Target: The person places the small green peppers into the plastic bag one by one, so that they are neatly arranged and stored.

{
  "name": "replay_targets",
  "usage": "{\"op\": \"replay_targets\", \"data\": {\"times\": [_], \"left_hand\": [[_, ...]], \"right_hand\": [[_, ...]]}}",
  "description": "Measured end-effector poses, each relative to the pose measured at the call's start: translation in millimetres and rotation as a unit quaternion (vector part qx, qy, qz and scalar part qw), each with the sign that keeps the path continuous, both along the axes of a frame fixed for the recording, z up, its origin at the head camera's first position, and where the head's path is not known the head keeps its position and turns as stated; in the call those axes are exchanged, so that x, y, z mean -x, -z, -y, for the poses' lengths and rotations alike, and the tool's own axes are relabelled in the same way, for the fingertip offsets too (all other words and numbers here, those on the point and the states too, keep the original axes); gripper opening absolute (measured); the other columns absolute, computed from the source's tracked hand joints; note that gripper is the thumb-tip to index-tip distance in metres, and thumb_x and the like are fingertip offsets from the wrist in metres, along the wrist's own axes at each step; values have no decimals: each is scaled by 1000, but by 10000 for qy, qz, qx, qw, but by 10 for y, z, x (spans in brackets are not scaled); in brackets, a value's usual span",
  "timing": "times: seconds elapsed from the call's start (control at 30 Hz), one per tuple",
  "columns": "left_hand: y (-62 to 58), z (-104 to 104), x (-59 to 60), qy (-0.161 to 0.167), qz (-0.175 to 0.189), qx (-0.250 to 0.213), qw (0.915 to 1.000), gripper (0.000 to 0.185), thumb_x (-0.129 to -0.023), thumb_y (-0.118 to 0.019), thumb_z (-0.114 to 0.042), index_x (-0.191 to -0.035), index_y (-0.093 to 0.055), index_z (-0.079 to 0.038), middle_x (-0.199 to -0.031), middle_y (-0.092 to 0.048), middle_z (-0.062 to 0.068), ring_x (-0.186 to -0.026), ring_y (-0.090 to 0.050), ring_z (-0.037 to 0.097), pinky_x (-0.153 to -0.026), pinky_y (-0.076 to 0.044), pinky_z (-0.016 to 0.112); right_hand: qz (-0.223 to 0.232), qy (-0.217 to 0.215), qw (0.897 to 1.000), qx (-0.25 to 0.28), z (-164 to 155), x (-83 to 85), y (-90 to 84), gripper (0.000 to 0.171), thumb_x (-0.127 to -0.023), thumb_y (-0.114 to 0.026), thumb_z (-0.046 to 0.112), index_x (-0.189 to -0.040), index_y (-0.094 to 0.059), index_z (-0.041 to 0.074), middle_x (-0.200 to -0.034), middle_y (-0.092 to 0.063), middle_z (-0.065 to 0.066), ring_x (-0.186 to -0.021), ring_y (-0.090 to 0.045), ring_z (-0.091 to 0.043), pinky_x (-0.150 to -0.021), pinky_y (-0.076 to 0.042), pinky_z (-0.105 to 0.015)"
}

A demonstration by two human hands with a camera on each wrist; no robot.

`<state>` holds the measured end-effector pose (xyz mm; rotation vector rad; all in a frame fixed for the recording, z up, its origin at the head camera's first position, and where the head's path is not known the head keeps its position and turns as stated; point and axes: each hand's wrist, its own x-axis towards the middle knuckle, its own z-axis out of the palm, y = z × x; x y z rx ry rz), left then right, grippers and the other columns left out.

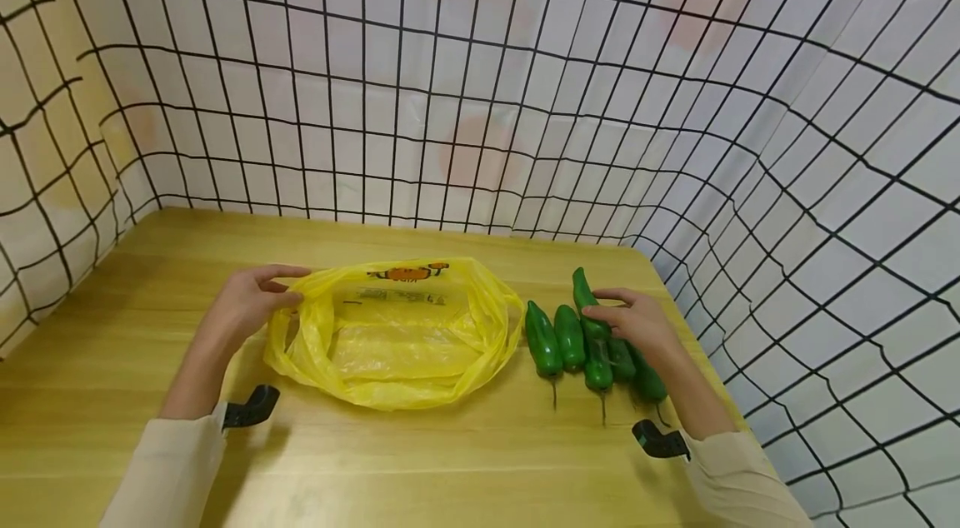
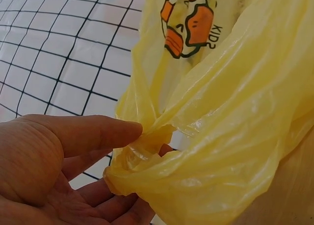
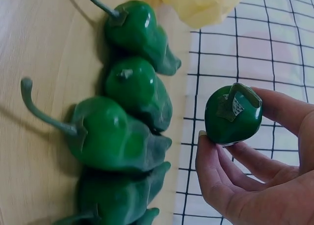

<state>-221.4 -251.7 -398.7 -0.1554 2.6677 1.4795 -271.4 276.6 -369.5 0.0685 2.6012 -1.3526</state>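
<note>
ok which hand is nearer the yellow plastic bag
Left. The left hand pinches the yellow plastic bag at its left end; the right hand is beyond its right end, apart from it, holding a green pepper.

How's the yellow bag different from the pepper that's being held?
The yellow bag is crinkled; the held pepper is green and smooth. The bag is bigger than the pepper. The left hand holds the bag; the right hand, the pepper. Both look shiny.

Green peppers: six. Yellow plastic bag: one. Hands: two. Black wrist devices: two.
</note>
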Motion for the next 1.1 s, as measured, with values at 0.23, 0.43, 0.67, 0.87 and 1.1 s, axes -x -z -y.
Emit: {"op": "replay_targets", "data": {"times": [0.23,0.43,0.67,0.87,1.1], "left_hand": [[-14,10,5,0,46,-9,10000,50,-103,-60,-23,-150,-51,-12,-150,-42,34,-133,-44,51,-99,-44,61],[-25,11,4,-29,28,-9,10000,49,-102,-61,-23,-150,-52,-12,-150,-43,34,-133,-43,51,-98,-44,59],[-11,12,-3,-23,41,0,10000,50,-102,-61,-23,-150,-52,-12,-150,-43,35,-133,-43,52,-97,-44,59],[-13,15,-1,-16,30,37,10000,50,-102,-62,-23,-149,-52,-11,-149,-43,35,-132,-44,51,-95,-45,56],[-8,23,1,29,72,-2,10000,51,-102,-61,-24,-150,-51,-12,-150,-42,35,-132,-44,51,-97,-44,59]], "right_hand": [[-39,-60,10000,41,118,8,-18,65,-94,-73,37,-149,-51,9,-159,-39,-22,-136,-50,-42,-109,-45,-53],[-65,-126,9999,19,182,20,-16,63,-94,-73,35,-148,-53,9,-156,-43,-21,-134,-52,-42,-108,-45,-53],[1,-62,10000,58,263,17,-33,63,-94,-73,38,-148,-53,12,-156,-44,-18,-134,-51,-41,-109,-44,-54],[30,-112,9997,193,349,28,-79,62,-94,-73,36,-147,-54,13,-159,-41,-17,-137,-48,-40,-111,-43,-54],[23,-57,9997,244,432,51,-161,60,-93,-73,37,-147,-55,16,-159,-40,-14,-137,-49,-39,-112,-41,-56]]}}
